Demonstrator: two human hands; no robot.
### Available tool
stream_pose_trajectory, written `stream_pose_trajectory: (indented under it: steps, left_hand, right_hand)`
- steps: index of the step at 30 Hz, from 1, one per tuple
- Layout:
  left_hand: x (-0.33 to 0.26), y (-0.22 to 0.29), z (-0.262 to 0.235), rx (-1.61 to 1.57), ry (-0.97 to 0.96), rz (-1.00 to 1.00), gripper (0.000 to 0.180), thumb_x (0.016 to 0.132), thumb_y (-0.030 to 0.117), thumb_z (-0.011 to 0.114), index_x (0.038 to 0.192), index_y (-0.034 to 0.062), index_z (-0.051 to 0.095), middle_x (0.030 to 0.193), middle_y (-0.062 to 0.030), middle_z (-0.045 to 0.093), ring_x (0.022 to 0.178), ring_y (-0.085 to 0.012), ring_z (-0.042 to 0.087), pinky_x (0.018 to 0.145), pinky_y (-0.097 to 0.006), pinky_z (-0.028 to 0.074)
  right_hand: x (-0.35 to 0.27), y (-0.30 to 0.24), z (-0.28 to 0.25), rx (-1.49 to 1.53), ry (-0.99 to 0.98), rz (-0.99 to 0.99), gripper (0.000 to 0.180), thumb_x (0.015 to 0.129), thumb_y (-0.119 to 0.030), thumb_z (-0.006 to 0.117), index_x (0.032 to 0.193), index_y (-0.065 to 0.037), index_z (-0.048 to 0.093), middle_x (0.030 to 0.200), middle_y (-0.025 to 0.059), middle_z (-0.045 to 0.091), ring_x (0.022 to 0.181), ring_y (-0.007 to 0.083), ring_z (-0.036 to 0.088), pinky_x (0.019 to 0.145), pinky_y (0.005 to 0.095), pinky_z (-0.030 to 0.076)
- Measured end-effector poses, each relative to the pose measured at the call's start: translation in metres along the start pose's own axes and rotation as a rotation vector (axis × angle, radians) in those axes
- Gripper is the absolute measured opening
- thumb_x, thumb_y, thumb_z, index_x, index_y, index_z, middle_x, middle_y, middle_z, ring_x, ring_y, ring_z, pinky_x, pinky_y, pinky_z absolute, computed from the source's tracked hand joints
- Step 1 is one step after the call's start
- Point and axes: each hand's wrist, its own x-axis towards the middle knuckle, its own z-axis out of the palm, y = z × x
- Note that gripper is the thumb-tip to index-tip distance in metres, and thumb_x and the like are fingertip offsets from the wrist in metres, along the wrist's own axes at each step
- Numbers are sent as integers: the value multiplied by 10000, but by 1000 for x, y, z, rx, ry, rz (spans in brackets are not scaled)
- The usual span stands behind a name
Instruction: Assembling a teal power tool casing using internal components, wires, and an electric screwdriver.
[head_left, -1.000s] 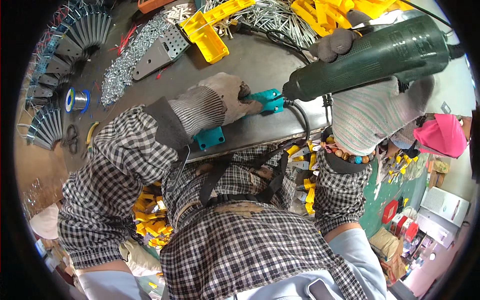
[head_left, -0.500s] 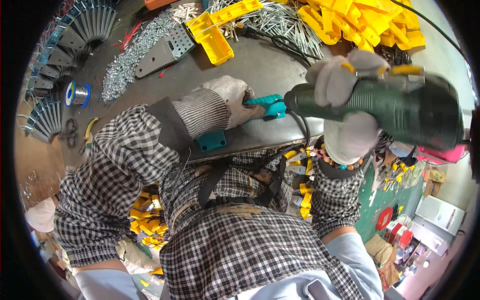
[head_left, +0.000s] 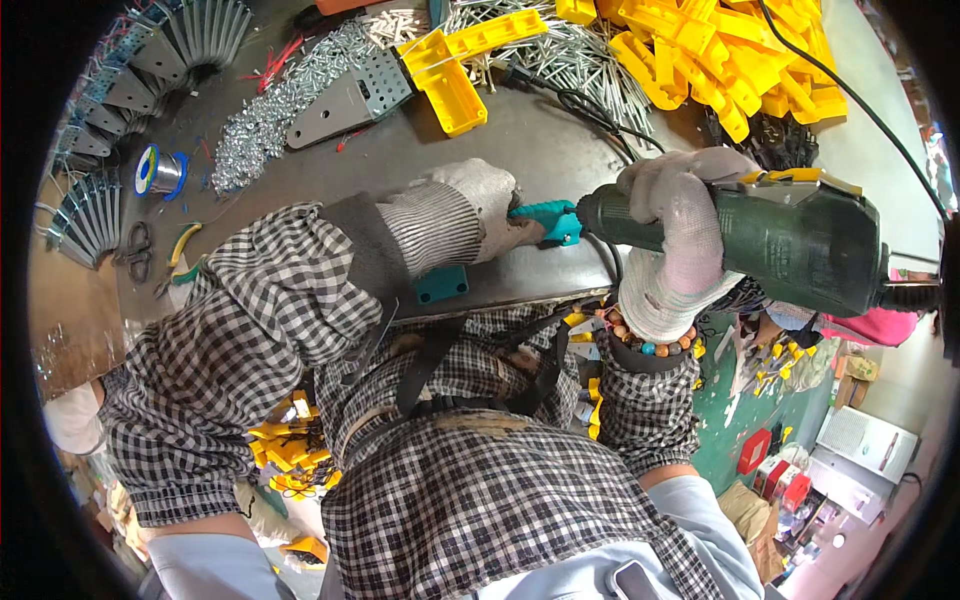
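My left hand [head_left: 487,205], in a pale knitted glove, is closed around a teal plastic piece [head_left: 555,220] above the near edge of the workbench. Its right end pokes out of the fingers. My gloved right hand [head_left: 683,220] wraps the dark green power screwdriver [head_left: 785,238], which lies sideways with its nose pointing left at the teal piece. Whether a bit is seated in a screw there is too small to tell. Below my left wrist, a second teal part [head_left: 442,284] with small holes shows at the bench edge, partly covered by the sleeve.
Heaps of small screws [head_left: 262,135], long bolts [head_left: 560,60] and yellow plastic housings [head_left: 730,55] lie along the far side. A perforated metal bracket [head_left: 350,105] touches a yellow housing [head_left: 450,90]. Solder wire spool [head_left: 161,172], scissors [head_left: 139,252] and cutters [head_left: 183,250] lie left. A black cable [head_left: 840,90] hangs right.
The screwdriver and right hand, blurred before, now show sharply and sit slightly lower left. My left hand with the teal piece appears a little further right, as the whole view shifts slightly.
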Motion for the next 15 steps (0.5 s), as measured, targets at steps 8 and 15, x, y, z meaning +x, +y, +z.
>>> stream_pose_trajectory:
  steps: [8, 15]
  left_hand:
    - [-5, -2, -4, -42, -2, 19, 442, 886, 514, 614, 950, 86, 707, 826, -158, 683, 763, -282, 668, 708, -426, 508]
    - [4, -6, 2, -55, 8, -1, 478, 886, 542, 603, 939, 74, 677, 824, -157, 669, 772, -289, 661, 719, -432, 503]
  right_hand:
    - [22, -33, -15, 227, -467, -105, 367, 858, -201, 698, 1130, -10, 541, 655, 10, 501, 513, 154, 472, 555, 324, 428]
    - [4, -27, -17, -45, -173, -72, 701, 831, -478, 721, 1273, 1, 464, 807, 18, 551, 641, 160, 536, 631, 353, 445]
